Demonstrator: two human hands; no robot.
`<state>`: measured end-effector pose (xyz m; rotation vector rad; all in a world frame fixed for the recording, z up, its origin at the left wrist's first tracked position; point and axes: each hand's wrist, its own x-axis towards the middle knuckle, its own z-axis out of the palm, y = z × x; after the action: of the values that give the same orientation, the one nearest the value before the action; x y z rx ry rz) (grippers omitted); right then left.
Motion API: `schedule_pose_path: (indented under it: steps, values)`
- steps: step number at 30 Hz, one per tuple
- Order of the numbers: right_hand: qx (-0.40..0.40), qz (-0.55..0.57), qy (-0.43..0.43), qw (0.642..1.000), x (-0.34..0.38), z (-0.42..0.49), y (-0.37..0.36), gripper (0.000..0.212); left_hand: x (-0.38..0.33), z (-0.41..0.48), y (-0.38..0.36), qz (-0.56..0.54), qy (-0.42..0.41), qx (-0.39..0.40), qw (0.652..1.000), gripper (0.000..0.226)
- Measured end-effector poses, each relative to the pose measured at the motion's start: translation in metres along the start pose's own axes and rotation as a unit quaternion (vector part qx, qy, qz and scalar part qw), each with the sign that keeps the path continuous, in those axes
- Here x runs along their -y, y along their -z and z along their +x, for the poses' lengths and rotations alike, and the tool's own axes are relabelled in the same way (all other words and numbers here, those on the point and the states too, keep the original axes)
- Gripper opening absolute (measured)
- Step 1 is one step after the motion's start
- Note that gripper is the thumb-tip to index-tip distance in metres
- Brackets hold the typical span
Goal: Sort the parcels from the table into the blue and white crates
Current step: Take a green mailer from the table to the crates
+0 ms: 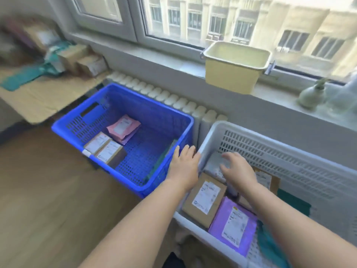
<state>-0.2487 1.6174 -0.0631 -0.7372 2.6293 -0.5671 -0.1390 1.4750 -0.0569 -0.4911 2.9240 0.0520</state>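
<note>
The wooden floor [48, 190] fills the lower left, and a wide window [212, 16] runs across the top above a pale windowsill [173, 63]. The white crate [299, 163] stands at the right below the sill. The blue crate [146, 111] sits just beside it on the left, in front of a white radiator [164, 95]. The bench [38, 97] lies far left, blurred, carrying a few brown boxes [77, 59] and a teal bag [29, 74]. A yellow tub [235, 68] rests on the sill, with a small green vase [311, 93] further right.

In the white crate a purple mailer [233, 223] lies nearest the camera, just beside a labelled brown box [204, 198]. A teal parcel [293, 204] lies towards the right side, and a grey parcel [213, 165] sits in the far left corner. The blue crate holds a pink mailer [123, 128] and two small brown cartons [104, 147] side by side near its left wall. A flat green packet [162, 161] leans along its right wall.

The left grip [184, 161] is slack, fingers straight, over the blue crate's right rim and holding nothing. The right grip [237, 169] is spread loosely over the grey parcel. Blur hides whether it touches.
</note>
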Motion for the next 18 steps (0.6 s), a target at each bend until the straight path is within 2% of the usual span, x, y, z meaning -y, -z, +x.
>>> schedule_pose_path:
  steps: [5, 10, 18]
  values:
    - [-0.019, 0.0, 0.092, 0.996, 0.085, 0.012, 0.0, 0.041, 0.067, -0.032, 0.011, -0.047, 0.11, -0.034, 0.992, 0.058]
    - [0.025, -0.036, 0.175, 0.984, 0.183, 0.016, -0.043, 0.043, 0.161, -0.089, 0.006, -0.106, 0.23, -0.028, 0.967, 0.062]
    - [0.074, -0.05, 0.267, 0.96, 0.373, 0.007, -0.13, 0.045, 0.335, -0.176, 0.019, -0.156, 0.33, -0.074, 0.928, 0.055]
